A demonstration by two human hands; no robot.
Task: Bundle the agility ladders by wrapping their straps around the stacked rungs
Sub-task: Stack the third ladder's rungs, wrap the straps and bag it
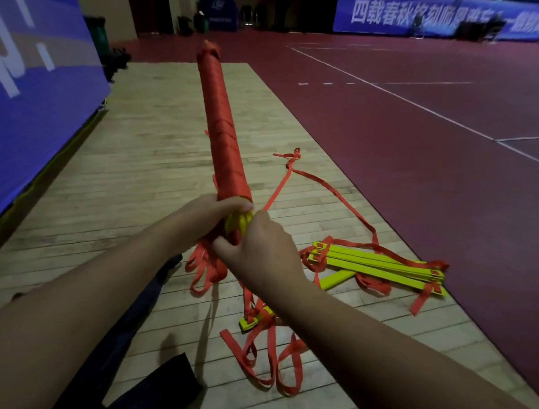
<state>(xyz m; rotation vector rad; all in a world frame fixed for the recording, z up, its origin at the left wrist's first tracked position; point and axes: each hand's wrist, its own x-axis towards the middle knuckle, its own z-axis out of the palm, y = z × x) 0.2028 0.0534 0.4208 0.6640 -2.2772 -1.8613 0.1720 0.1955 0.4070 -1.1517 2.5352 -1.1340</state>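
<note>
Centre of frame: long bundle of yellow plastic rungs wound tightly in red strap (226, 125), held off the floor and tilted up and away toward the upper centre. The left hand (208, 218) grips its lower end, fingers curled round the wrapped stack, forearm entering from the lower left. The right hand (260, 252) meets the same end from the right, thumb against the loose loops below, fingertips pinching the free red strap tail (279, 185), which runs right across the pale wooden plank floor (133, 176). A second, unwrapped stack of yellow rungs (376, 269) lies at right. Dark fabric (140, 323) lies lower left.
</note>
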